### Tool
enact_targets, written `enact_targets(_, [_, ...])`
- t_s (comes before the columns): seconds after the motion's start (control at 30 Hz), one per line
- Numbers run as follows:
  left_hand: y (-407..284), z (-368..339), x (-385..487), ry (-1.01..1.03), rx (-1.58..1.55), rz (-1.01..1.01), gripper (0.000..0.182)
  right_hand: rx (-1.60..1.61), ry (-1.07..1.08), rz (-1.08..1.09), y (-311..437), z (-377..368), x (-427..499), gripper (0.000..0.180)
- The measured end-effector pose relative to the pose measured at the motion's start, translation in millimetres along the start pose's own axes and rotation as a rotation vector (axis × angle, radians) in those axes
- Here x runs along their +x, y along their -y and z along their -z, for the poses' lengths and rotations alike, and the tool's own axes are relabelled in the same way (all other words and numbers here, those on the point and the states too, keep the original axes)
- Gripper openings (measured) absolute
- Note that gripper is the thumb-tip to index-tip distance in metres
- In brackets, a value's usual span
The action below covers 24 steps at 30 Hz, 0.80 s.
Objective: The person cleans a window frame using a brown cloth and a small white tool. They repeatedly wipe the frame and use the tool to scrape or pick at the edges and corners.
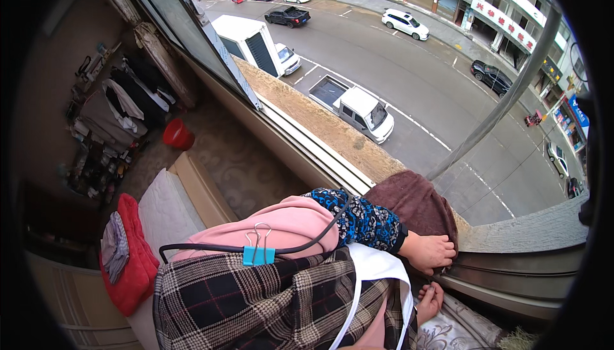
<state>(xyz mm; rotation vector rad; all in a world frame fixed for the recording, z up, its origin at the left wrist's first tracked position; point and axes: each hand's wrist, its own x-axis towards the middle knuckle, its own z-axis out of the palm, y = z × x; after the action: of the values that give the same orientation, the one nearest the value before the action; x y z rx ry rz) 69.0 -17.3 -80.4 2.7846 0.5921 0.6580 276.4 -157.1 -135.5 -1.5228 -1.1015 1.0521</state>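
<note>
My left hand (429, 253), in a blue and black patterned sleeve cover, is on the near end of a dark brown cloth (410, 201), its fingers bent over the fabric. The cloth drapes across the window sill (331, 146) and its outer ledge. Just below, my right hand (430, 300) has curled fingers beside the lower window frame (499, 292). Whether it pinches anything is too small to tell. A patterned curtain (446, 326) hangs next to that hand. I wear a plaid apron (249, 292) over pink clothing.
The sliding window pane (192, 28) stands to the left, with the street (407, 71) far below outside. Inside are a bed (165, 206), a red blanket (127, 263), a red bucket (178, 134) and hanging clothes (124, 95). A black cable (307, 244) with a blue binder clip (259, 255) crosses my front.
</note>
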Motion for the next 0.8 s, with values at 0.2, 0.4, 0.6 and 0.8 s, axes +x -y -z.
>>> enact_targets(0.2, [2.0, 4.0, 3.3, -0.042, 0.009, 0.01, 0.041, 0.028, 0.04, -0.05, 32.0, -18.1, -2.8, 0.017])
enact_targets(0.4, [16.7, 27.0, -24.7, -0.007, -0.059, 0.107, 0.035, 0.034, 0.077, -0.029, 45.4, -26.6, -2.7, 0.015])
enact_targets(0.6, [16.6, 42.6, -49.7, -0.18, 0.016, 0.053, 0.022, 0.05, 0.023, 0.008, 40.9, -14.1, -8.3, 0.014])
enact_targets(0.8, [-17.9, 7.6, -7.8, -0.188, -0.217, 0.023, 0.024, 0.113, -0.06, 0.019, 25.3, 3.1, -20.9, 0.015])
